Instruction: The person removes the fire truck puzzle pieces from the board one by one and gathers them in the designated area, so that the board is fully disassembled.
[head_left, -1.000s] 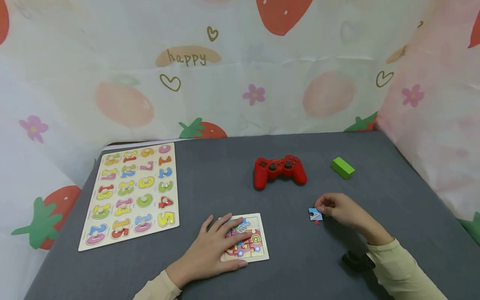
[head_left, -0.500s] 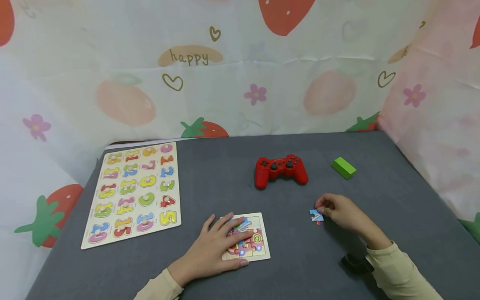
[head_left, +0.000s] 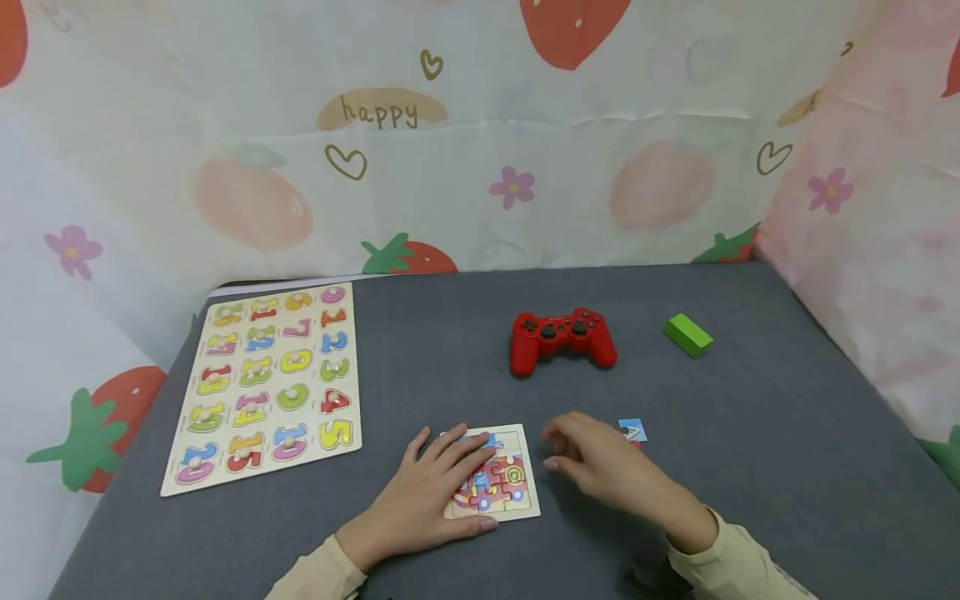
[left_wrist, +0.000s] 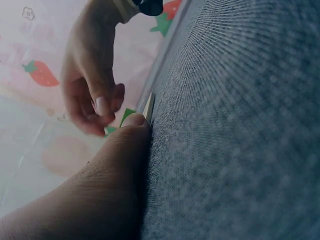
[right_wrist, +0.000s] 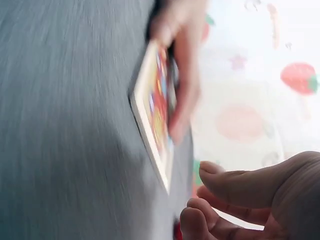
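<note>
My left hand [head_left: 420, 504] lies with spread fingers on a small wooden jigsaw puzzle [head_left: 527, 483] showing a red vehicle, its thumb along the near edge. Just right of that board hovers my right hand [head_left: 611, 467], with fingers loosely bent. Thumb and fingertips [right_wrist: 192, 220] stand apart in the right wrist view, and I see nothing between them. A blue and white jigsaw piece [head_left: 633, 429] lies on the table behind the right hand, partly hidden by it, with a bit of red below. The left fingers cover part of the puzzle's picture.
A red game controller [head_left: 562, 337] lies farther back on the grey table [head_left: 442, 358]. A green block [head_left: 687, 335] is to its right. On the left lies a large number puzzle board [head_left: 262, 383]. A printed curtain stands behind.
My right hand has left the loose jigsaw piece and moved left, close to the puzzle board. The left hand stays on the board, its fingers slightly shifted.
</note>
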